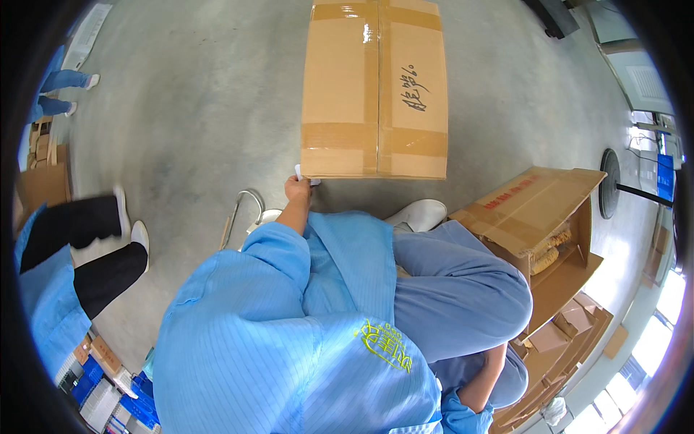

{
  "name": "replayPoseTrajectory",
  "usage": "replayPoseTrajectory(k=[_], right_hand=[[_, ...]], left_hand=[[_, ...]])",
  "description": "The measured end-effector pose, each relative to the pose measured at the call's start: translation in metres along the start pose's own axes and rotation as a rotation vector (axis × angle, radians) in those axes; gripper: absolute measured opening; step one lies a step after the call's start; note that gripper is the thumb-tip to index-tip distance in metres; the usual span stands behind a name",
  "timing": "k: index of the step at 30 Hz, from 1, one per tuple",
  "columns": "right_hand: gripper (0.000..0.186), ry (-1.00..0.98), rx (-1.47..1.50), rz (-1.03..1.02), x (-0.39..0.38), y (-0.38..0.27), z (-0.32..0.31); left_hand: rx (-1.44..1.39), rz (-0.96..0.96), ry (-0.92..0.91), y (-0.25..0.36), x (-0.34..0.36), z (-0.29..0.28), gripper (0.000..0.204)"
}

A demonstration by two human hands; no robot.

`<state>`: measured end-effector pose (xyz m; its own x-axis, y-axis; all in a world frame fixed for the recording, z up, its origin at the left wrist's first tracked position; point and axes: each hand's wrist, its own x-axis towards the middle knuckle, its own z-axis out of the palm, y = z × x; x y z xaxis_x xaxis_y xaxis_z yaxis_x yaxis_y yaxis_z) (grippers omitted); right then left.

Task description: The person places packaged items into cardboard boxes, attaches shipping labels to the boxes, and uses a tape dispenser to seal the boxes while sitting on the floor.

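A large cardboard box (340, 87), sealed with brown tape along its seam and edges and marked with black handwriting, stands in front of me. At its near left corner is my left hand (296, 189), closed with a small white thing (298, 172) poking out of it. Too little of that white thing shows to name it. My right forearm (483, 380) hangs beside my bent knee (499, 296) on the right. The leg hides the right hand's fingers.
Close by on my right lies an open cardboard carton (535, 210) with yellowish contents. More cartons (567, 325) stand behind it. A bent metal tube (249, 202) rises at my left. People in blue tops walk or stand on the left; one shoe (139, 235) is near. A round black base (609, 183) stands right.
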<state>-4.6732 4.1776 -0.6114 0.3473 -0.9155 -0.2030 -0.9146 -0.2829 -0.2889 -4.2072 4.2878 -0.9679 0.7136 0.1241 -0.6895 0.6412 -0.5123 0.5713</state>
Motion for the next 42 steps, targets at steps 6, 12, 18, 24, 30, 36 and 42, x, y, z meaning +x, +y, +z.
replayPoseTrajectory(k=[6,12,18,24,30,36,42], right_hand=[[0.025,-0.008,0.003,-0.001,-0.01,-0.006,-0.001],[0.025,-0.003,0.003,0.012,-0.017,-0.006,0.0],[0.025,-0.012,0.012,0.0,-0.015,-0.006,0.004],[0.025,0.027,0.016,-0.04,-0.009,-0.008,0.004],[0.026,-0.11,0.01,0.1,-0.003,-0.017,-0.018],[0.021,0.027,0.164,0.275,-0.031,-0.051,-0.06],[0.02,0.642,0.215,0.442,-0.112,-0.021,-0.123]], left_hand=[[-0.212,-0.06,-0.012,-0.008,0.015,-0.001,0.021],[-0.212,-0.024,-0.057,-0.009,0.021,-0.001,0.022],[0.076,0.089,-0.024,-0.012,0.027,-0.009,0.03],[0.243,0.076,0.06,-0.022,0.05,-0.019,0.03],[0.252,0.06,0.009,-0.022,0.043,-0.056,0.027],[-0.015,0.154,-0.085,0.05,-0.01,-0.113,0.028],[0.076,0.758,-0.664,0.153,-0.166,-0.118,0.015]])
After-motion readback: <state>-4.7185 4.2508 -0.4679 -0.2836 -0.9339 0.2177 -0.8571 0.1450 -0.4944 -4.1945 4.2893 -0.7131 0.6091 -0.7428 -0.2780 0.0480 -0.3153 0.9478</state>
